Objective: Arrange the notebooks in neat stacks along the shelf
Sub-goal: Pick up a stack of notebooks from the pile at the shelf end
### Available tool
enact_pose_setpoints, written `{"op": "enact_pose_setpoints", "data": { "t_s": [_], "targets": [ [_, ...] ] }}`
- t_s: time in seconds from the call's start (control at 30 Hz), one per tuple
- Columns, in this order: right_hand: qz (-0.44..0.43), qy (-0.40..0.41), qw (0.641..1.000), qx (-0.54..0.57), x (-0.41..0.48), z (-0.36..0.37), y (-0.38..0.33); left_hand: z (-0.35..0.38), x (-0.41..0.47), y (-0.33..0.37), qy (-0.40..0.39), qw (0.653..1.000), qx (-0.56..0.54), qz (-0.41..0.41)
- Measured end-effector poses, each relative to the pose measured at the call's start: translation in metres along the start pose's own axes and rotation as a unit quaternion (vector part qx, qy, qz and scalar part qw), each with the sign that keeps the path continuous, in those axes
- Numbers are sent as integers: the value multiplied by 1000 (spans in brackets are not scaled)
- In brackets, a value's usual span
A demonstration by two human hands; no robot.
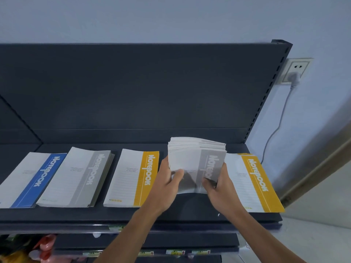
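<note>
So the person's got both hands on a thick grey bundle [197, 158] of notebooks. The left hand [167, 179] grips its left edge with the thumb on the cover, and the right hand [220, 185] clamps the right edge the same way. Fingers are curled round it on both sides, nothing loose. The bundle is tipped up, with the far ends of the books fanning apart a bit. I can't tell if any part of it touches the shelf [133, 215].

What matters is the slot. Along the shelf there's a blue stack [38, 179], a grey stack [79, 177] and a middle yellow stack [133, 177]. Then comes a bare gap, then the right yellow stack [250, 181]. The bundle sits right over that gap, between the two yellow ones. Its long side already runs front to back like its neighbours.

My guess is it just needs to go down flat and get squared up, no turning. Neither hand looks nearer the spot. The right yellow stack is close to the right hand's knuckles, so I'd watch for a bump there.
</note>
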State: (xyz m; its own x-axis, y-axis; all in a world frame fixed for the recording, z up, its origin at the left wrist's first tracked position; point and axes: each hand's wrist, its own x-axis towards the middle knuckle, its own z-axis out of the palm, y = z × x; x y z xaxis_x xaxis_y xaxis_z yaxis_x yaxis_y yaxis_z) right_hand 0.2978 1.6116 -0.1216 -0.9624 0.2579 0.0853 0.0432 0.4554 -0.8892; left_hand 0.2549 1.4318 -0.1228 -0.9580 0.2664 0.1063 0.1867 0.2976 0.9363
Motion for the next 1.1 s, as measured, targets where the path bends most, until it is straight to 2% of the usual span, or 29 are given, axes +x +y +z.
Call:
{"op": "enact_pose_setpoints", "data": {
  "t_s": [0.17,0.3,0.53,0.77,1.1],
  "targets": [
    [21,22,997,-66,11,-1,0,2,15,-5,65,978,197,-12],
    [64,1,994,-94,30,-8,-10,6,38,-2,108,970,204,-80],
    [172,-51,965,-191,46,3,-4,13,48,-19,81,941,271,-187],
    [186,-72,953,-226,53,7,-1,14,47,-10,62,910,370,-177],
    [149,-62,947,-276,51,12,-1,15,49,-10,33,877,462,-127]
  ]
}}
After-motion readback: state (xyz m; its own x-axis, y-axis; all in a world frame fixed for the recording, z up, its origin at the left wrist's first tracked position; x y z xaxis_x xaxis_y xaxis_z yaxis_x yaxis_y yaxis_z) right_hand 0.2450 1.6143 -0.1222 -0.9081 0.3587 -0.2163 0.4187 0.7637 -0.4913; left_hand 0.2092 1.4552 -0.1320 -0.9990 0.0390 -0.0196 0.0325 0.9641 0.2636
